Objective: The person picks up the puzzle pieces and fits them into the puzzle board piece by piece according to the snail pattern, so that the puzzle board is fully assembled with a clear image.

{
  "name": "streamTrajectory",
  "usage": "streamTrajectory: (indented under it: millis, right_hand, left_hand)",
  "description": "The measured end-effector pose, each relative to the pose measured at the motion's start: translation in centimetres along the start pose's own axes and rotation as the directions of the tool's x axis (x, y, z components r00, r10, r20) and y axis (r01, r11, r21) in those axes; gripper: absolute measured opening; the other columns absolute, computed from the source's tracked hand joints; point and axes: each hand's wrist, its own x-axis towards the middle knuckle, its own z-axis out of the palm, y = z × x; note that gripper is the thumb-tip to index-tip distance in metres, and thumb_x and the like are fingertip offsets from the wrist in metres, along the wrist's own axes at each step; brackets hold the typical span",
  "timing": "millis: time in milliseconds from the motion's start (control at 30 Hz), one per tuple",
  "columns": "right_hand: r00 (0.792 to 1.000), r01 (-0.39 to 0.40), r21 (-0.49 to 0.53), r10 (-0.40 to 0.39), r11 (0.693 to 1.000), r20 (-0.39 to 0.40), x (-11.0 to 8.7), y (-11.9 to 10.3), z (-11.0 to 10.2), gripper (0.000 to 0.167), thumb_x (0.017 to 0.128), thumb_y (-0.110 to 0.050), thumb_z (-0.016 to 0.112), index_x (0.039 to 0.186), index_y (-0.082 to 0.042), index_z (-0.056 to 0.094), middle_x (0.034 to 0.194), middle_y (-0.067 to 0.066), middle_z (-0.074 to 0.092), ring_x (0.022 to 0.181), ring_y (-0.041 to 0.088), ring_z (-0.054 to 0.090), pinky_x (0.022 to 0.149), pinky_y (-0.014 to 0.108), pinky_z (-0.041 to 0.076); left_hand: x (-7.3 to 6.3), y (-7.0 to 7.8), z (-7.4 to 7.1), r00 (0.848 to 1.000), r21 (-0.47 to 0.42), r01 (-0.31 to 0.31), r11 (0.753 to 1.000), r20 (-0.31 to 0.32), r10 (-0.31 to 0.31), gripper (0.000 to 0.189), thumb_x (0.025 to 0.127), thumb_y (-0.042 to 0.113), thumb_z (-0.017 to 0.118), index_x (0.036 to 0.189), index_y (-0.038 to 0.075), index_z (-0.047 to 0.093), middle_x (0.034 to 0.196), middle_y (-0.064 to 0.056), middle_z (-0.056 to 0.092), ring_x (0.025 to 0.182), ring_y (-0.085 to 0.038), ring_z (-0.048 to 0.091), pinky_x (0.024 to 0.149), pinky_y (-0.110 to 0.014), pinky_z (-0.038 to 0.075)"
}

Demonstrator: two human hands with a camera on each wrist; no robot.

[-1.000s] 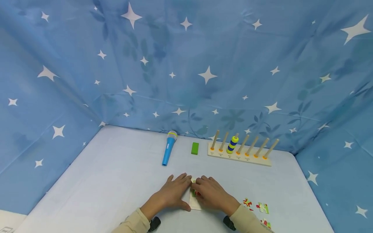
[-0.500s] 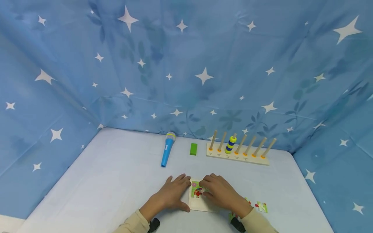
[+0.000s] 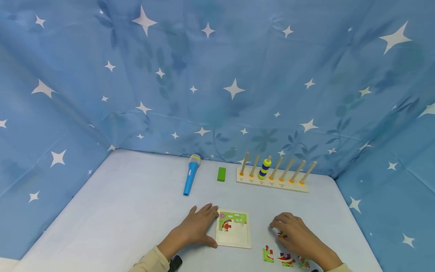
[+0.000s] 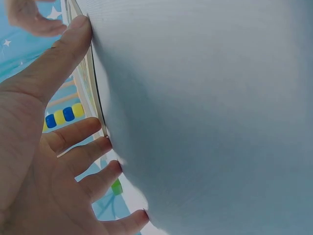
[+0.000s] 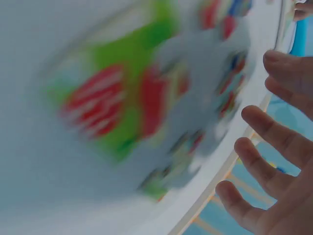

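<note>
My left hand (image 3: 198,226) lies at the left side of a pale square puzzle board (image 3: 233,240), thumb and fingertips along its edge. The left wrist view shows the thumb (image 4: 73,41) and fingers spread against that edge. Joined puzzle pieces (image 3: 225,223) with green and red print fill the board's upper left and top. To the right, my right hand (image 3: 299,234) hovers over loose pieces, fingers apart and nothing between them. One puzzle piece (image 3: 282,235) is partly covered by that hand. A red-and-green puzzle piece (image 5: 110,98) appears blurred in the right wrist view.
Nearer the front lie more loose puzzle pieces (image 3: 268,254). Behind the board are a blue toy microphone (image 3: 191,177), a green block (image 3: 221,174) and a wooden peg rack (image 3: 272,183) with yellow and blue beads (image 3: 264,169). Starry blue cloth (image 3: 217,94) walls the white table.
My right hand has left the board and moved right to the loose pieces, uncovering the joined pieces along the board's top. My left hand keeps its place at the board. The head view has shifted slightly.
</note>
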Motion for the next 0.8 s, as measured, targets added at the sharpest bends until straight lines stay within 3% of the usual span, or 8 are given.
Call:
streamTrajectory:
  millis: [167, 400, 567, 800]
  right_hand:
    - [1.0, -0.014, -0.009, 0.015, 1.0, 0.019, -1.2, 1.1, 0.2, 0.029, 0.082, -0.021, 0.085, 0.107, -0.03, 0.073, 0.113, -0.008, 0.063, 0.114, 0.027, 0.055, 0.091, 0.063, 0.045]
    - [0.999, 0.011, -0.038, -0.012, 0.999, -0.038, -2.4, 2.1, 0.6, 0.032, 0.081, -0.012, 0.084, 0.105, -0.031, 0.073, 0.109, -0.012, 0.065, 0.105, 0.02, 0.057, 0.086, 0.056, 0.048]
    - [0.989, 0.083, -0.074, -0.091, 0.994, -0.12, -2.3, 2.3, 1.1, 0.035, 0.079, -0.01, 0.085, 0.108, -0.027, 0.074, 0.107, -0.012, 0.067, 0.1, 0.015, 0.058, 0.081, 0.051, 0.051]
    - [0.991, 0.061, -0.105, -0.072, 0.993, -0.11, -1.4, 1.3, 1.5, 0.032, 0.082, -0.016, 0.084, 0.111, -0.023, 0.073, 0.109, -0.011, 0.067, 0.102, 0.014, 0.057, 0.084, 0.049, 0.05]
  left_hand:
    - [-0.3, -0.3, 0.1, 1.0, -0.012, 0.012, 1.0, 0.001, -0.012, 0.089, 0.067, 0.051, 0.093, 0.14, 0.014, 0.058, 0.157, -0.005, 0.046, 0.151, -0.028, 0.032, 0.115, -0.069, 0.026]
    - [0.0, 0.0, -0.1, 1.0, -0.021, -0.011, 1.0, 0.003, 0.012, 0.088, 0.068, 0.051, 0.092, 0.139, 0.013, 0.058, 0.157, -0.004, 0.046, 0.151, -0.028, 0.031, 0.115, -0.068, 0.026]
    - [0.1, 0.1, -0.1, 1.0, -0.008, 0.0, 1.0, 0.01, 0.0, 0.089, 0.067, 0.052, 0.092, 0.14, 0.014, 0.058, 0.158, -0.003, 0.046, 0.151, -0.027, 0.031, 0.116, -0.067, 0.026]
    - [-0.1, -0.2, 0.0, 1.0, -0.01, 0.015, 1.0, 0.015, -0.015, 0.09, 0.067, 0.052, 0.092, 0.141, 0.014, 0.057, 0.158, -0.003, 0.045, 0.151, -0.027, 0.03, 0.116, -0.067, 0.025]
